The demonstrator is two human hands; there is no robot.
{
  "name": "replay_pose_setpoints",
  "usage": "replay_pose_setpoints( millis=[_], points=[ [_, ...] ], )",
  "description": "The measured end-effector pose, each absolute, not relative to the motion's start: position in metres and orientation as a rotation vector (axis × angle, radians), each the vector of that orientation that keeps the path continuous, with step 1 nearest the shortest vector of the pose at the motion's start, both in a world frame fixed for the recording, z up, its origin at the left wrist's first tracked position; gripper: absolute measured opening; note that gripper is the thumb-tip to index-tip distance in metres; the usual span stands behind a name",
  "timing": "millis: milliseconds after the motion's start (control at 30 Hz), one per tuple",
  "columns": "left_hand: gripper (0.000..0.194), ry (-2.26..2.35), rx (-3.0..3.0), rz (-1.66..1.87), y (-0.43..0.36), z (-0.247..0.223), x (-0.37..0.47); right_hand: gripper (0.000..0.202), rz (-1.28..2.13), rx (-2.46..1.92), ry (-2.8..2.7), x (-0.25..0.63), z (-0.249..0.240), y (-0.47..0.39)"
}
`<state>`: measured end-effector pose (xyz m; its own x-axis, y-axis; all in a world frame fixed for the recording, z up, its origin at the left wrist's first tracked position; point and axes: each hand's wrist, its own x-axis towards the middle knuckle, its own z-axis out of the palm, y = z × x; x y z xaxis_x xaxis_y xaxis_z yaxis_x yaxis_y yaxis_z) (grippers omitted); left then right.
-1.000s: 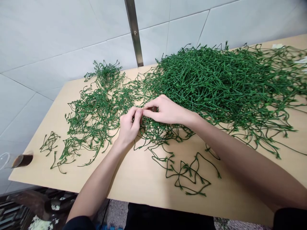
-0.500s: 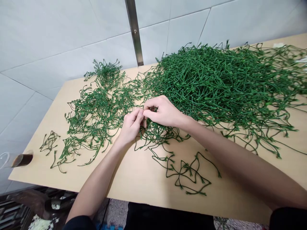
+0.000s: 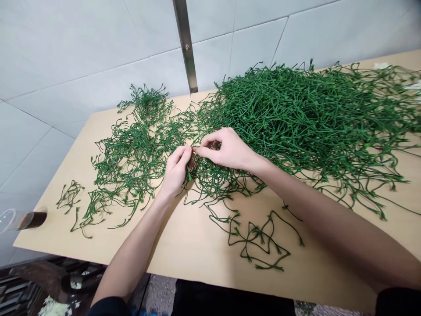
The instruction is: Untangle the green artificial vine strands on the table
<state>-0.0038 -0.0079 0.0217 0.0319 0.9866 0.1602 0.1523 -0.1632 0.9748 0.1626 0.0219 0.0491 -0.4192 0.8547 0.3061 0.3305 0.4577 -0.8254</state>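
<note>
My left hand (image 3: 176, 171) is closed, thumb against fingers, around a green artificial flower stem (image 3: 189, 175) whose forked green tip pokes out below the fingers. Beside it, my right hand (image 3: 228, 148) pinches with thumb and forefinger right by the left fingertips. What sits between those right fingertips is mostly hidden, but it seems to be the same stem. Both hands hover over loose stems (image 3: 215, 180) in the middle of the table. The large heap of thin green stems (image 3: 296, 114) lies behind and to the right of them.
A looser spread of stems (image 3: 128, 153) covers the table (image 3: 194, 245) on the left. Several single stems (image 3: 259, 239) lie near the front. A clear cup with dark liquid (image 3: 34, 220) lies at the left edge. A metal strip (image 3: 187, 48) runs down the tiled wall (image 3: 98, 39).
My left hand has shifted slightly left and down, and the right fingers have drawn a little apart from it. A green forked tip now shows under the left fingers.
</note>
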Motion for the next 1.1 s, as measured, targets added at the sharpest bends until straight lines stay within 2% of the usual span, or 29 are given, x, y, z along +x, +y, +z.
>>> replay_pose_setpoints(
  millis=[133, 267, 433, 700, 967, 1100],
  points=[
    [0.028, 1.217, 1.352, 1.29, -0.006, 0.0225, -0.0059, 0.018, 0.968, -0.984, -1.978, 0.1634, 0.0494, 0.0226],
    [0.021, 1.21, 1.324, 1.331, -0.0056, 0.021, -0.0066, 0.026, 1.102, -1.002, -1.951, 0.1642, 0.0476, 0.0242],
    [0.03, 1.193, 1.408, 1.399, -0.0057, 0.0156, -0.0078, 0.022, 1.062, -0.963, -1.932, 0.1624, 0.0455, 0.0245],
    [0.014, 1.121, 1.517, 1.498, -0.0038, 0.0159, -0.009, 0.017, 1.111, -0.982, -1.922, 0.1632, 0.0473, 0.0253],
    [0.022, 1.192, 1.503, 1.343, -0.0087, 0.0207, -0.0061, 0.015, 1.136, -1.028, -1.941, 0.1639, 0.0492, 0.026],
    [0.031, 1.277, 1.659, 1.125, -0.0113, 0.0209, -0.0066, 0.015, 1.127, -0.993, -1.948, 0.1657, 0.051, 0.0256]
  ],
)
